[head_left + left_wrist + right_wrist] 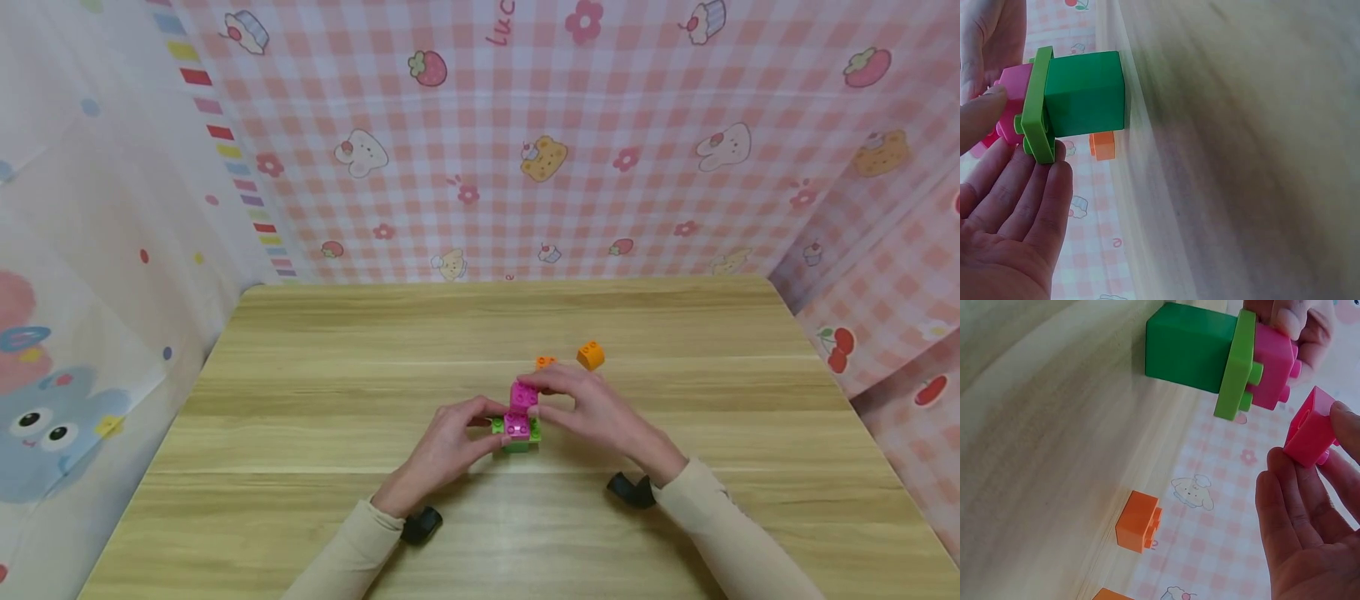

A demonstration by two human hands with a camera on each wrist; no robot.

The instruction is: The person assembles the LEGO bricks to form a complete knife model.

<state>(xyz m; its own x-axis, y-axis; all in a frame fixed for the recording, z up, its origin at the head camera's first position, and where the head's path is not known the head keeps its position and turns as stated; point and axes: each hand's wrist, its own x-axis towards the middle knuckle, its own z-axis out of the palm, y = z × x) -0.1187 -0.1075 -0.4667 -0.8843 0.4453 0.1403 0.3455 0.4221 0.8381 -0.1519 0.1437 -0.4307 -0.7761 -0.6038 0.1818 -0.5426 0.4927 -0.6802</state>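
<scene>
A small stack stands on the table: a dark green block [1085,94] at the bottom, a light green plate [1236,365] across it, and a pink brick [1270,365] on top. My left hand [450,442] holds the stack from the left, its thumb on one side of that pink brick and its fingers on the other. Between the thumb and fingers of my right hand [592,408] is a second, deeper pink brick [1311,428]. It is tilted and apart from the stack in the right wrist view, just above and behind it in the head view.
Behind the right hand an orange brick [546,362] is partly covered by the fingers, and a rounded orange brick [591,356] lies farther right. Black wrist devices [422,525] sit below both sleeves. A checked cloth [495,217] hangs along the wooden table's [337,333] far edge.
</scene>
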